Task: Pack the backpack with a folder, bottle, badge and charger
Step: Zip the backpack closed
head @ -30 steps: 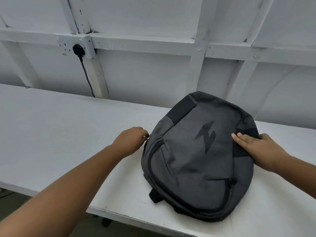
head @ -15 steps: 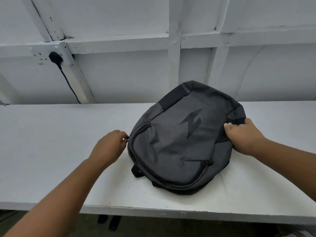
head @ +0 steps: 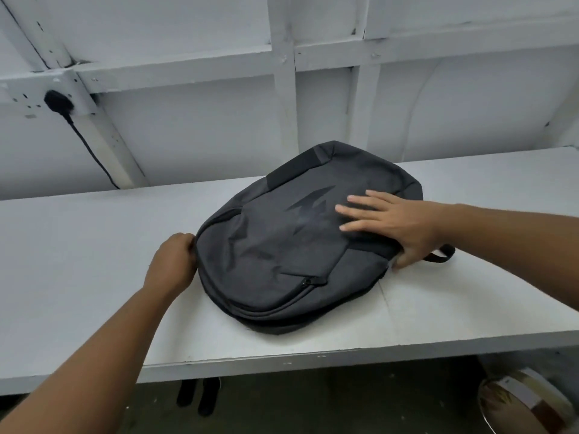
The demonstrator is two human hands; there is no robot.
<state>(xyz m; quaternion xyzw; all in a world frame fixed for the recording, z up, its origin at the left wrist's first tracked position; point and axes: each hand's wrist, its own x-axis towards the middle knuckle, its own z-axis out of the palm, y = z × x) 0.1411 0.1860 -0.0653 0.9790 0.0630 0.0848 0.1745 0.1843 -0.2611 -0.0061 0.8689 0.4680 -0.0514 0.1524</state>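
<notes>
**Item 1, left hand** (head: 175, 261): my fingers are curled tight against the backpack's edge and pinch it at the main zip seam. Whether a zip pull sits between the fingertips is hidden, so I cannot tell.

**Item 2, backpack** (head: 282, 255): dark grey, lying flat and face up on the white table (head: 94, 245). It sits at 3 o'clock from my left grip and touches it. I judge its long axis to run from about 7 o'clock, near me, to 1 o'clock, toward the wall. The main zip looks closed, and its seam curves from my grip round the near end.

**Item 3, right hand** (head: 391, 223): fingers straight and spread, palm pressing the far-right half of the front panel and holding nothing.

**Item 4, nearness:** the left hand is at the seam and the right is well apart from it, so I expect the left to open the zip while the right pins the bag.

**Item 5, contents:** folder, bottle, badge and charger are not in view.
</notes>
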